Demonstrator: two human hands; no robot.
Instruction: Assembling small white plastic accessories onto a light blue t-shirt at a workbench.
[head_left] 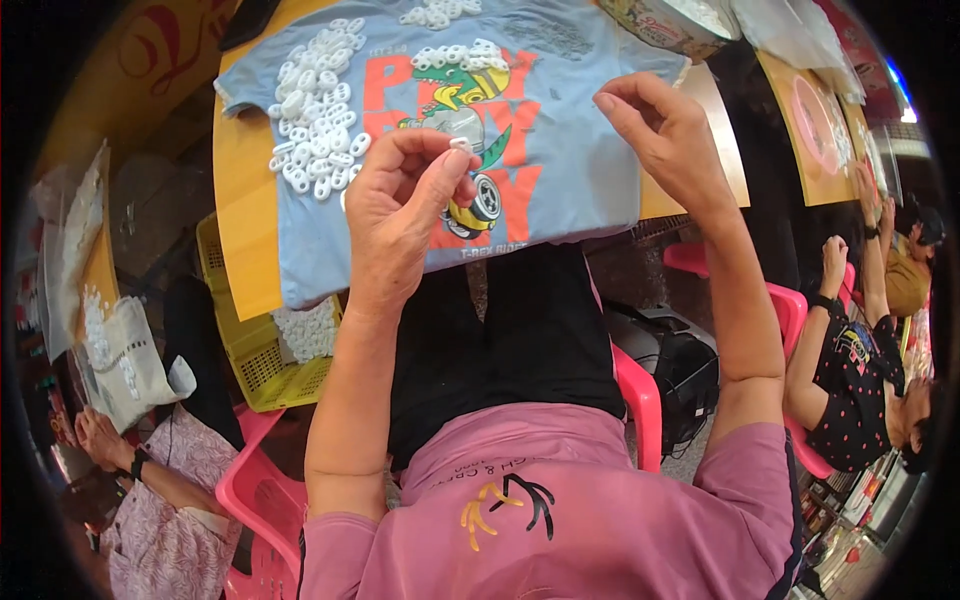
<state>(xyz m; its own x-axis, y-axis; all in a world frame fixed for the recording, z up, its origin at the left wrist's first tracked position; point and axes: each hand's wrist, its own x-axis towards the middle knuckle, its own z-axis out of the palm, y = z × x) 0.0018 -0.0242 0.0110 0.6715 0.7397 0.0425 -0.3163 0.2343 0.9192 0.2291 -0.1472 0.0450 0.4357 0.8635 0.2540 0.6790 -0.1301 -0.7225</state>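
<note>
A blue T-shirt point(590, 190) with a printed cartoon dinosaur is spread over the table in front of me. My left hand point(400, 200) is above its middle, thumb and forefinger pinching a small white plastic piece point(460, 145). To the right, over the shirt's edge, my right hand point(665, 135) is raised with thumb and forefinger together; anything between those tips is too small to make out. White oval plastic pieces with holes lie in a long pile point(318, 110) on the shirt's left side. A short row of similar pieces point(460, 57) sits on the print.
Dark grey tiny parts point(545, 38) and more white pieces point(438, 12) lie at the far side. A round tin point(690, 25) stands far right. Below the table's left edge, a yellow crate point(262, 365) holds white pieces. Pink chairs and other seated people are at both sides.
</note>
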